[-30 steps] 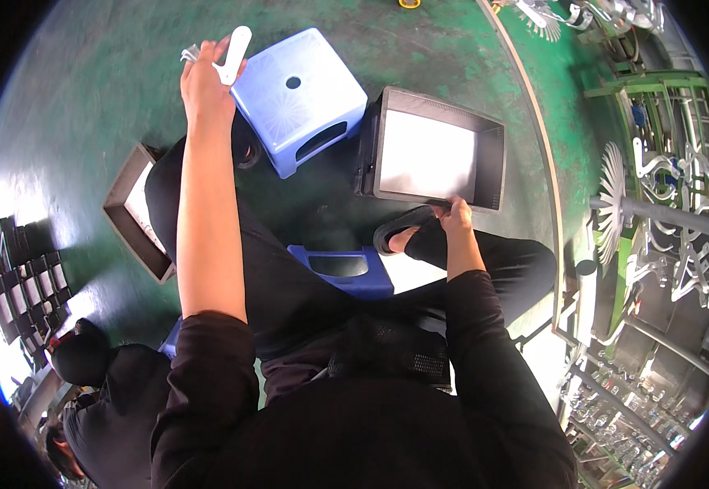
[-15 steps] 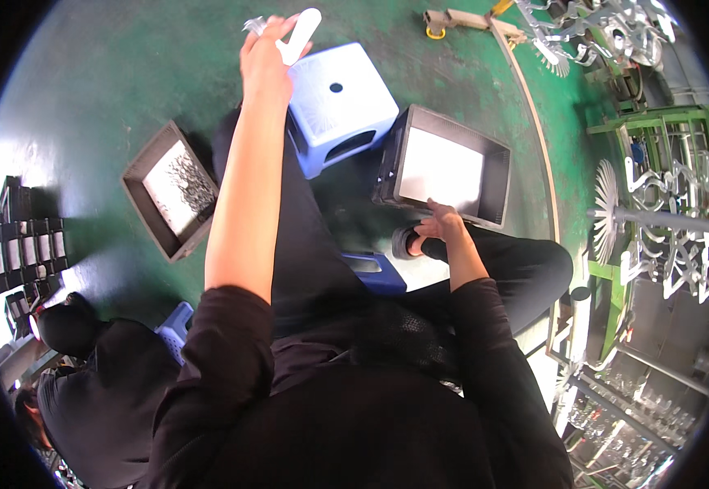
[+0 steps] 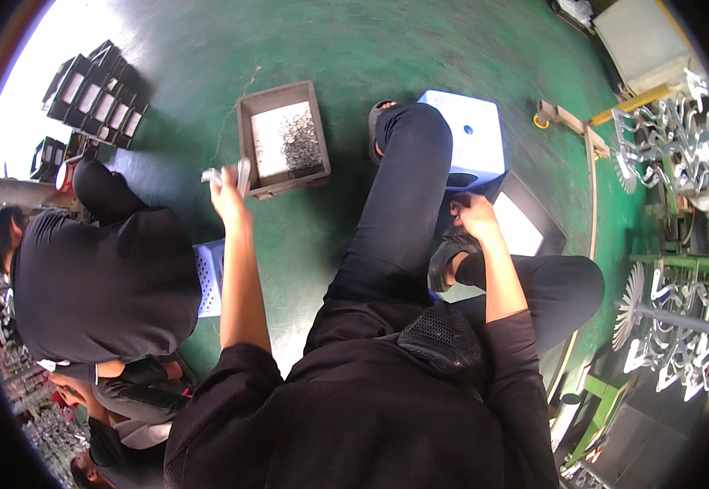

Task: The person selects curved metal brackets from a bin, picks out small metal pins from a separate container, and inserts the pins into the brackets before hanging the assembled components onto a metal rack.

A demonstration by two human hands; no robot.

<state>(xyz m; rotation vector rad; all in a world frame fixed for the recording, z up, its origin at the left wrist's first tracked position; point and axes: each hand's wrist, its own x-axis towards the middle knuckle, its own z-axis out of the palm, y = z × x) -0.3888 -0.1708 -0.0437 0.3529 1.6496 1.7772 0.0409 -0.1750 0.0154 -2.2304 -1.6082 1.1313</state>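
While the green floor [image 3: 354, 49] spreads wide under everything, the biggest thing near the hands is the person's own dark-trousered leg [image 3: 395, 204], stretched forward so the foot rests against a pale blue plastic stool [image 3: 473, 138]. Just left of that leg sits a brown tray [image 3: 283, 138], open-topped, with a heap of small metal bits lying on its pale bottom. A second tray [image 3: 534, 232] with a white inside lies to the right, partly hidden behind the bent knee and a black sandal [image 3: 450, 259]. A co-worker in a dark shirt [image 3: 110, 277] crouches at the left, near a white perforated stool [image 3: 208, 277], and racks of shiny metal parts [image 3: 680, 147] stand along the right edge. The left hand [image 3: 228, 191] is raised just beside the brown tray's near corner, fingers closed around a small white piece [image 3: 226, 175] that pokes out above the fist; what kind of piece it is cannot be told. The right hand [image 3: 477, 216] rests low by the sandal and the edge of the white-lined tray, fingers curled, though whether it holds anything cannot be told. To handle the white piece well, I judge the left hand should keep a firm hold and stay close over the brown tray's rim, so nothing slips onto the floor.
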